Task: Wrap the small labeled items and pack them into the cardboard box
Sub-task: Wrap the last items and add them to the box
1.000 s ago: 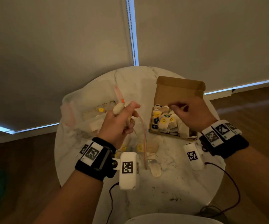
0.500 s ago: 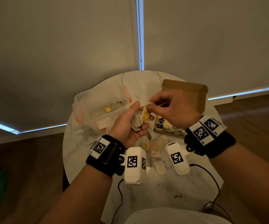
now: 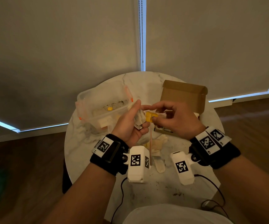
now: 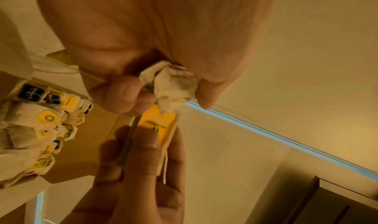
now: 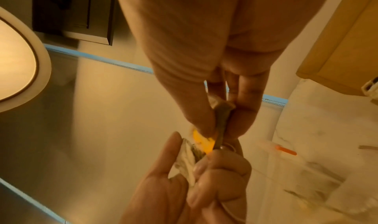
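Above the round marble table, my left hand grips a crumpled white tea bag between thumb and curled fingers. My right hand pinches the bag's yellow label right beside it. The two hands touch at the label. The open cardboard box stands behind the right hand, which hides most of its inside. In the left wrist view the box holds several wrapped bags with yellow and dark labels.
A clear plastic tub with orange clips sits at the table's back left, with a small yellow label in it. Loose tea bags and wrappers lie under the hands. A pink strip hangs below them. Window blinds stand behind.
My right hand left the cardboard box, came to the left hand and took hold of the yellow label. The left hand kept the tea bag and turned it toward the right hand.
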{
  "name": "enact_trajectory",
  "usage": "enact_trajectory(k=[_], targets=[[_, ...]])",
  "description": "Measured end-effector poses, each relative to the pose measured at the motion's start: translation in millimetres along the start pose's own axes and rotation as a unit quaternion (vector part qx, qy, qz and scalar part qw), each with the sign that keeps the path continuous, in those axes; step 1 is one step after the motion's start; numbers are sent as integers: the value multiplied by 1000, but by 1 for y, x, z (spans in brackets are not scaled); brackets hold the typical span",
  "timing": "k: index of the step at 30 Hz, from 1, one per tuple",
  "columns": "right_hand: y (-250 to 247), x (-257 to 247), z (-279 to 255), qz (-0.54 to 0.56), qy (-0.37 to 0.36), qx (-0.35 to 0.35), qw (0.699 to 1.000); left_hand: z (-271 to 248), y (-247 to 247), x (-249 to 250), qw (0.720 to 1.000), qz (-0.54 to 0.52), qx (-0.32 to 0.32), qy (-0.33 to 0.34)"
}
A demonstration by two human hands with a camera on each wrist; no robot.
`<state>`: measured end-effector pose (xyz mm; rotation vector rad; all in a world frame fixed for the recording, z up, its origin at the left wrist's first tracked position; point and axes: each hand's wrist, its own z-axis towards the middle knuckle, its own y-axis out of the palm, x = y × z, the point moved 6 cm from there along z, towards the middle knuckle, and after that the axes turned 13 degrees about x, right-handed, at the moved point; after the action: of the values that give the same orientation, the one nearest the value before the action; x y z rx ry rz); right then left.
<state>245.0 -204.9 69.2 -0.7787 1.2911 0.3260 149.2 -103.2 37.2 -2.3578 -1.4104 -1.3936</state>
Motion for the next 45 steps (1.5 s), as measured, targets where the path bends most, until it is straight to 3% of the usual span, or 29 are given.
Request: enact_trajectory(k=[2, 7, 10, 14, 18, 24, 28, 33, 37, 41, 43, 45], targets=[[1, 0, -1, -29, -8, -16, 999, -2, 1, 0, 1000, -12, -2, -1], [-19, -6, 0, -52, -53, 44, 996, -4, -3, 2, 999, -53, 3, -3], [-16, -27, -7, -57, -159, -1, 986, -3, -3, 2, 1000, -22, 8, -13], [-3, -40, -11, -131, -281, -66, 948, -2, -1, 3, 998, 64, 4, -10], [4, -41, -4, -191, -329, -85, 921, -3, 0, 4, 995, 100, 12, -4], [-3, -42, 7, -187, -318, -38, 929, -1, 0, 2, 996, 79, -18, -22], [-23, -41, 11, -118, -258, 38, 958, 2, -6, 1, 995, 96, -10, -3], [-43, -37, 17, -91, -204, 73, 972, 7, -22, 8, 986, 128, 78, 73], [-44, -31, 20, -107, -187, 18, 976, 5, -24, 35, 945, 194, 139, 225], [-34, -28, 22, -128, -150, -55, 979, -6, 3, 56, 890, 300, 42, 341], [-32, -30, 22, -137, -140, -59, 979, -9, 14, 55, 860, 375, -7, 347], [-32, -31, 22, -119, -124, -49, 984, -6, 16, 51, 852, 397, -20, 341]])
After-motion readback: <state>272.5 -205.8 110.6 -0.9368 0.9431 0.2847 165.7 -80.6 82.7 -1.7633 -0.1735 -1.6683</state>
